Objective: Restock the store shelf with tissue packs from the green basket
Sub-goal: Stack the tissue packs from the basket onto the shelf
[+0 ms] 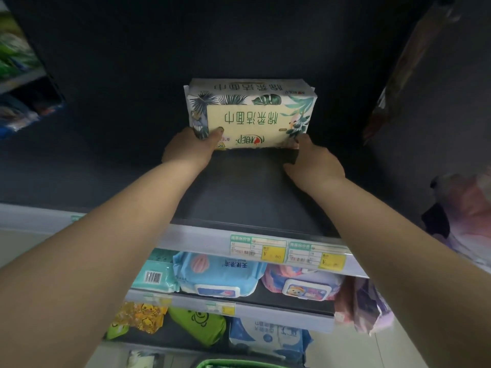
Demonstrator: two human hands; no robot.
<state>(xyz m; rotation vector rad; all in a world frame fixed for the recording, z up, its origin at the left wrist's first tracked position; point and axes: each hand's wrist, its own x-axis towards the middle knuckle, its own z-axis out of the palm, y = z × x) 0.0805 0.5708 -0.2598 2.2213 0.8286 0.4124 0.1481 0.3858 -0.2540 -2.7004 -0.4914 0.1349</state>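
Fingers of the left hand (192,147) gripped the tissue pack (251,115) at its near left corner; the right hand (312,162) held its near right corner, both arms outstretched. Bare dark shelf (247,197) lay nearer, the green basket (239,363) below.

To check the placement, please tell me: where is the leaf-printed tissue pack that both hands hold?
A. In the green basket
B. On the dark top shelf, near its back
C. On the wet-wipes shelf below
B: the leaf-printed tissue pack rests deep on the dark top shelf, with the left hand and right hand at its near corners.
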